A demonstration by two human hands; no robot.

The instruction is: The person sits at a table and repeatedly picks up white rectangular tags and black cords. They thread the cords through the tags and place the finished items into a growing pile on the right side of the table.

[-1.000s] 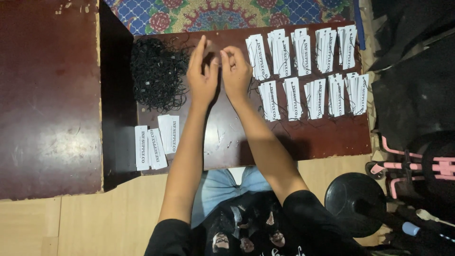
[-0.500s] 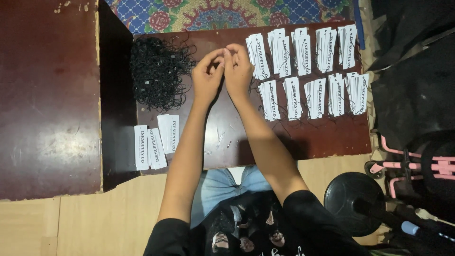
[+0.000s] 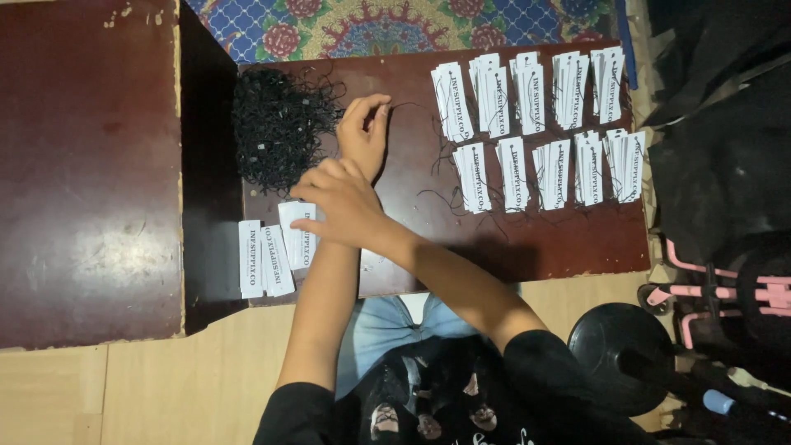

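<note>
From the head camera we look down on a low dark-red wooden table point(image 3: 527, 239). Our left hand point(image 3: 362, 136) lies near the tangled heap of thin black strings point(image 3: 280, 124), its fingertips pinched narrow on one black string point(image 3: 412, 107) that trails off to the right, so a single strand is kept apart from the heap. Our right hand point(image 3: 342, 202) crosses over the left forearm, fingers curled down onto the short row of plain white paper tags point(image 3: 272, 251) at the table's near left edge; we cannot tell whether it has one gripped. On the far right, well apart, lie two rows of stacked white tags with strings already through them point(image 3: 535, 124), fanned neatly. A patterned blue rug point(image 3: 395, 25) shows beyond the table.
</note>
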